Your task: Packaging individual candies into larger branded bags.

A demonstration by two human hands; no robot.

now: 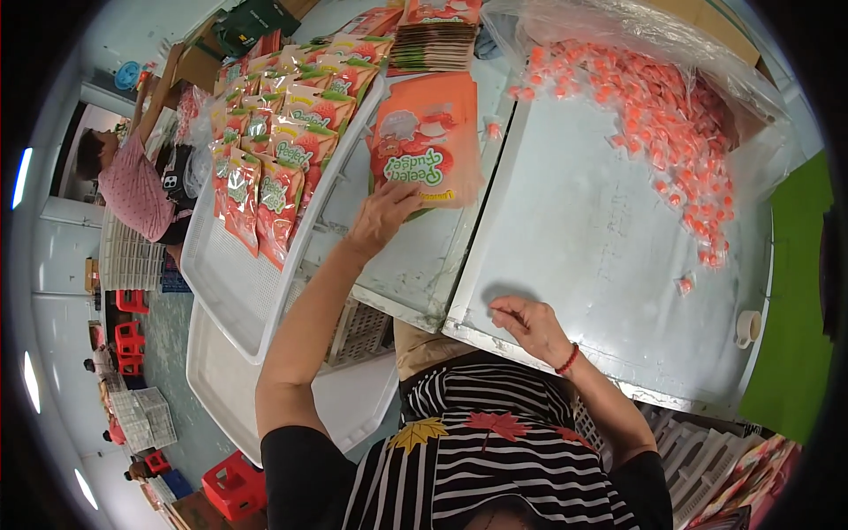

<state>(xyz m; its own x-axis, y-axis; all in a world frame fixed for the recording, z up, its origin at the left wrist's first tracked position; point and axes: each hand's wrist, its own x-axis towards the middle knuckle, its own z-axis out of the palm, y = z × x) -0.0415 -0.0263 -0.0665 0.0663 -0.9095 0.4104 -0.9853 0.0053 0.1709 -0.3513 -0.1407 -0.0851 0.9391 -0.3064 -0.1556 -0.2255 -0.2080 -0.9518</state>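
My left hand (386,215) lies on the lower left corner of a stack of flat, red-orange pouches (424,132), its fingers stretched across the top one. The thumb is mostly hidden. My right hand (533,329), with a red bead bracelet at the wrist, hovers over the near edge of the metal table (565,221). Its fingers are curled in together, and nothing shows between them. Beyond it, a large heap of small, clear-wrapped, red-orange candies (662,115) spreads over the far right of the table. One wrapped candy (494,130) lies beside the pouch stack.
Filled, upright pouches (296,146) stand in rows in a white plastic tray (234,283) on the left. More flat pouches (433,44) are piled at the back. A tape roll (748,328) sits near the right edge. Another person (137,194) works at far left.
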